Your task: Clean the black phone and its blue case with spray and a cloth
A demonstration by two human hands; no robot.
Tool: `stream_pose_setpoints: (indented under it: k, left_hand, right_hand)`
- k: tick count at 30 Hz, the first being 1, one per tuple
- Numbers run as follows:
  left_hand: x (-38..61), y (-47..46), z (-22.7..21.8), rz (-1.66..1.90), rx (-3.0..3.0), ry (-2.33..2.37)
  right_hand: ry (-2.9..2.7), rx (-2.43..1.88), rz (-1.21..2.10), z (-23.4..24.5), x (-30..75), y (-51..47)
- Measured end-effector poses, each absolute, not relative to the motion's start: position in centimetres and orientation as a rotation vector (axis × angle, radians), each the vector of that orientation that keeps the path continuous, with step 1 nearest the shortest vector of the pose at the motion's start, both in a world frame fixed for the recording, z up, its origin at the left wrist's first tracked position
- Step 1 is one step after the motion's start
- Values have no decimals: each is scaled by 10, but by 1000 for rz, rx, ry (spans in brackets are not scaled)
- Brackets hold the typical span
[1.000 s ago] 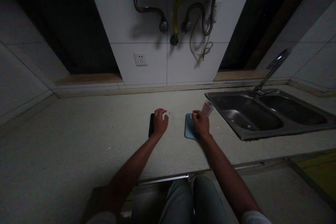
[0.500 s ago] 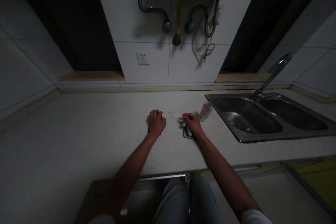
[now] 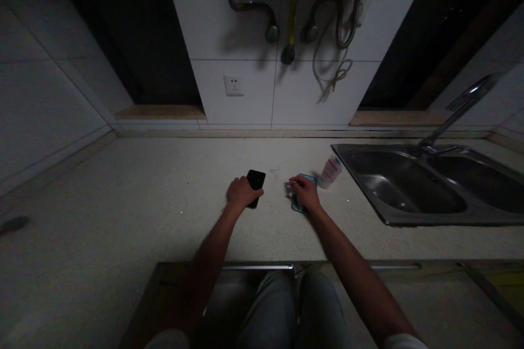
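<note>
On the counter lies a black smartphone (image 3: 256, 179), a little tilted. My left hand (image 3: 240, 192) is closed around its lower part, with the thumb at the right edge and the fingers at the left. My right hand (image 3: 306, 193) is closed in a pinch above a flat, blue-edged, phone-shaped thing (image 3: 310, 178) that it partly covers. Something pale shows under the right palm, too dim to name. What the right fingertips pinch is not clear. Just right of that hand stands a clear bottle (image 3: 329, 171) with a pink-and-white label.
A steel double sink (image 3: 379, 212) with a chrome faucet (image 3: 458, 106) is set into the pale counter (image 3: 184, 174) on the right. Hoses (image 3: 249, 6), a tied cord (image 3: 335, 79) and a wall socket (image 3: 233, 85) are on the tiled wall behind.
My left hand has shifted off the phone's top, so the black phone now shows. My right hand stays pinched, with more of the blue-edged thing visible beyond it. The view has shifted slightly.
</note>
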State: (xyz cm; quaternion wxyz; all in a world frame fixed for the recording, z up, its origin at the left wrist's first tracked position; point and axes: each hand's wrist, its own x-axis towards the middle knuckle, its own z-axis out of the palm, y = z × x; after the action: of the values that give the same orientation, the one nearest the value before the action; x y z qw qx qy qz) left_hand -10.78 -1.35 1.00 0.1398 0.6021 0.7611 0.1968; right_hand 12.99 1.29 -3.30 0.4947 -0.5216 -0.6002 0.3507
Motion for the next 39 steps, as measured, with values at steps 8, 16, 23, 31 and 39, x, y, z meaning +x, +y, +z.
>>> stream_pose_setpoints:
  k: [8,16,23,31,39]
  left_hand:
    - [-115,-7,4,821,1571,1863]
    - [-99,-12,6,1031,996,1002]
    - [-88,-11,-5,1037,553,785]
    - [-91,-2,-1,1073,351,537]
    - [-89,14,-3,916,344,482]
  right_hand:
    - [-1542,-1288,722,-34,129,10]
    - [-1563,-1299,704,-29,126,5]
    - [-1538,-1293,721,-31,127,3]
    - [-1492,-1310,748,-35,129,5]
    - [-1513,-1305,740,-34,128,6]
